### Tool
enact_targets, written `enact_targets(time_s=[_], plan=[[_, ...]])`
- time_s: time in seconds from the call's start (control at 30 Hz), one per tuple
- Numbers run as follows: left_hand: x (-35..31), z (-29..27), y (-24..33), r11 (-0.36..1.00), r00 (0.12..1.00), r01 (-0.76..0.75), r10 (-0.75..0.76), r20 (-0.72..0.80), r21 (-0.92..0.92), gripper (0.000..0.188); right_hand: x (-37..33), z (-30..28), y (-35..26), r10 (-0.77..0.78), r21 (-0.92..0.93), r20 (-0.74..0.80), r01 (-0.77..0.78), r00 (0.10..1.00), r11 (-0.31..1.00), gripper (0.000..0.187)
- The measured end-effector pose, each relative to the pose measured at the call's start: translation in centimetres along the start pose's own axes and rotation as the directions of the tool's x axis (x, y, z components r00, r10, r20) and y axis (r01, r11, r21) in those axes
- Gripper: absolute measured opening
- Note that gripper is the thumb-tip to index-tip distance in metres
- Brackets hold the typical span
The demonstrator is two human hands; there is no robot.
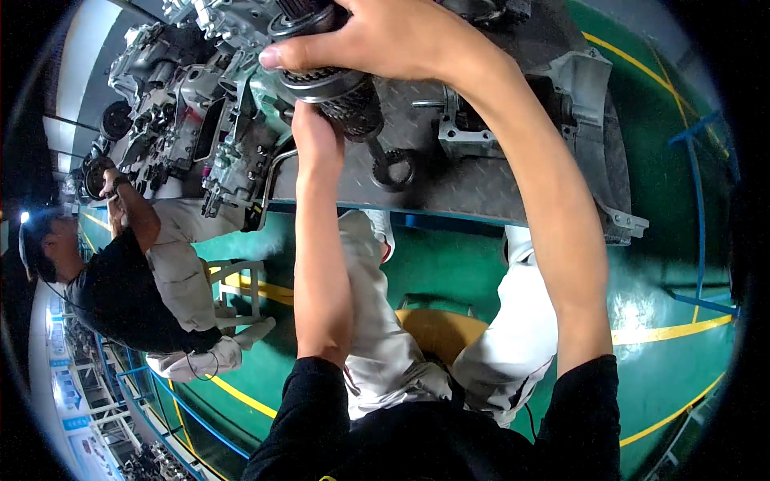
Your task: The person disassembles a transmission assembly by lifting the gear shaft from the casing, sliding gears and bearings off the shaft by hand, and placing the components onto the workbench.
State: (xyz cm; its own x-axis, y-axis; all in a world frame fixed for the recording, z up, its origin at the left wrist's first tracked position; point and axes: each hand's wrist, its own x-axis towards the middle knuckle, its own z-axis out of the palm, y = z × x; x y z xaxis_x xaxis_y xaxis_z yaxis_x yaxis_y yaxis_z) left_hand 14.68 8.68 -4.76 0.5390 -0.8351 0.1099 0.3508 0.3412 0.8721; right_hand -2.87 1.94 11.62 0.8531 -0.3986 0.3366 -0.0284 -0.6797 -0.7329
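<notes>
The gear shaft (357, 112) hangs tilted over the desk (481, 183), in from its near edge; it probably takes two hands because it looks heavy. The right hand (361, 40) clasps it from above, thumb laid across the front, while the left hand (314, 127) meets it from below, seemingly as a prop; its fingers are hidden, so I cannot tell their grip. Whether the ring (385, 178) touches the shaft's lower end is unclear. The housing (593, 88) sits by the desk's right edge, perhaps leaving elbow room.
</notes>
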Motion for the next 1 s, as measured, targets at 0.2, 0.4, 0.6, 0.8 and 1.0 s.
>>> enact_targets(time_s=[0.2,0.4,0.6,0.8,1.0], plan=[[-1.4,2.4,1.1,0.998,0.975,0.029,-0.039,0.218,0.048,0.057,-0.9,-0.3,-1.5,0.057,-0.039,0.097,-0.054,0.994,0.998,0.073],[-1.5,1.6,1.4,1.000,0.967,-0.015,0.017,0.253,-0.009,0.059,-2.7,2.0,-1.3,-0.174,-0.026,-0.280,0.174,0.944,0.984,0.059],[-1.7,2.1,1.2,0.987,0.987,-0.159,0.160,-0.031,0.014,0.084,0.8,3.8,2.4,-0.119,0.309,-0.221,0.186,0.968,0.933,0.049],[-0.6,-3.2,1.6,0.942,0.865,-0.266,0.327,0.381,-0.204,0.104,0.7,4.3,1.7,-0.130,0.374,-0.231,0.212,0.964,0.903,0.044],[0.2,-1.9,0.7,0.842,0.859,-0.499,0.449,0.246,0.204,0.089,1.9,7.1,2.8,-0.170,0.075,-0.593,0.264,0.787,0.961,0.065]])
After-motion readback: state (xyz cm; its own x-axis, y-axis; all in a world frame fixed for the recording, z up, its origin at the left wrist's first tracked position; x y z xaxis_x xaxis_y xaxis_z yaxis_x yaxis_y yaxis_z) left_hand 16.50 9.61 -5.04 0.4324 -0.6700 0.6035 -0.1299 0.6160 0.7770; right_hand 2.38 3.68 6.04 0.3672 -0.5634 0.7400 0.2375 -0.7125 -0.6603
